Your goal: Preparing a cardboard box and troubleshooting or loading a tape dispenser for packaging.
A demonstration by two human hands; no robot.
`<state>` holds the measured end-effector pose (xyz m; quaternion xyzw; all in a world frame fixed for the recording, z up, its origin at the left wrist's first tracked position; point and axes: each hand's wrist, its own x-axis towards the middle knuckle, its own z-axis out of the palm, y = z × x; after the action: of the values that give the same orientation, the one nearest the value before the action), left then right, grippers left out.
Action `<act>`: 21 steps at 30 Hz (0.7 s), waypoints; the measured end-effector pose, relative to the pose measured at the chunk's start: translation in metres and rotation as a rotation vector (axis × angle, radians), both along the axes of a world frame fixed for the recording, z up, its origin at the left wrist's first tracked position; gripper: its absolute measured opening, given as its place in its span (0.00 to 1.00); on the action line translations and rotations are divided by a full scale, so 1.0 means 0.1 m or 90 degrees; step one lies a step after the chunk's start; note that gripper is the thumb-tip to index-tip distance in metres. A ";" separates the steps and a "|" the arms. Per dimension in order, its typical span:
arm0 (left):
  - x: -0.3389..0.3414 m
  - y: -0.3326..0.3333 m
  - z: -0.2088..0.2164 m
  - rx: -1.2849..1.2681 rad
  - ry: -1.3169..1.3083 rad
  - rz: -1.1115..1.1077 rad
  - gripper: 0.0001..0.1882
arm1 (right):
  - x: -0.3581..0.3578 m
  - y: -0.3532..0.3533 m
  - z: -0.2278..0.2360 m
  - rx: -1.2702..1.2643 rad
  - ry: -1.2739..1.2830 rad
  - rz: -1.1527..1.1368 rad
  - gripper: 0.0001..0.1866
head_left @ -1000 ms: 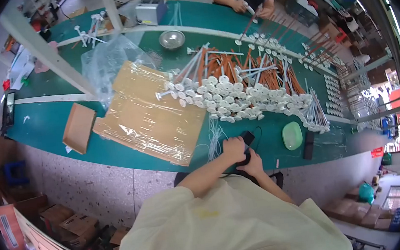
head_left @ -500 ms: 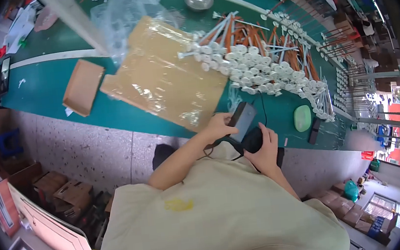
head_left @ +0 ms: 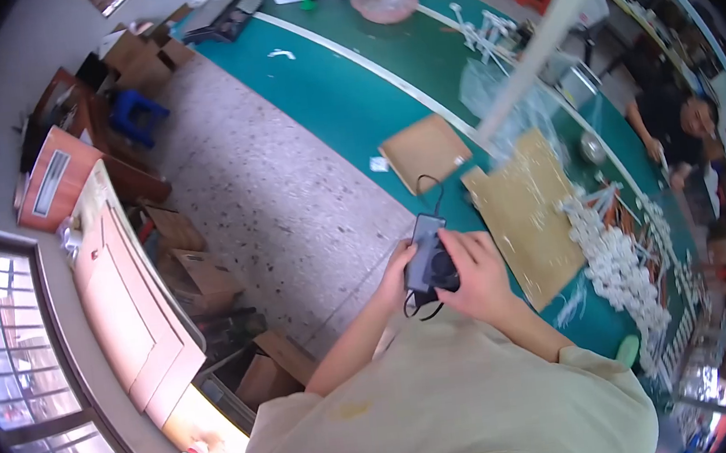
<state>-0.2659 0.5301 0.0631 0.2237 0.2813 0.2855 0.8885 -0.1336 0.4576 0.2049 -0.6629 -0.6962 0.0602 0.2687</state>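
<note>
A flat, dark grey rectangular device [head_left: 423, 249] with black cords is in front of my chest. The fingers of my left hand [head_left: 393, 278] are closed around its left side. My right hand [head_left: 480, 278] curls over its right side, gripping a black rounded piece [head_left: 443, 264] that lies against the device. Whether that piece is part of the device I cannot tell. One black cord [head_left: 441, 185] loops up from the device's far end, and another hangs near my shirt. Beyond my hands, a shallow cardboard tray [head_left: 426, 151] rests on the green table [head_left: 313, 86].
A plastic-wrapped cardboard sheet [head_left: 526, 218] lies beside a heap of white round-ended parts [head_left: 619, 261]. A pale post [head_left: 551, 39] rises from the table. Across it is another person [head_left: 667, 128]. On my left are speckled floor [head_left: 269, 174], cardboard boxes [head_left: 200, 279] and a blue stool [head_left: 137, 116].
My view has swung left, so the table and parts sit further right. The device and black piece, apart before, are now together in my hands, and the cord loops upward.
</note>
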 end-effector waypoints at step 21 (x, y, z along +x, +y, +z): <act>-3.65 4.46 0.54 0.067 -0.054 0.625 0.27 | -3.43 6.18 -0.11 -0.106 0.365 0.452 0.46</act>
<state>-0.6311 0.9763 0.1168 0.0973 0.3024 0.6928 0.6474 -0.4765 1.0758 0.1940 -0.3594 -0.7707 0.3850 0.3587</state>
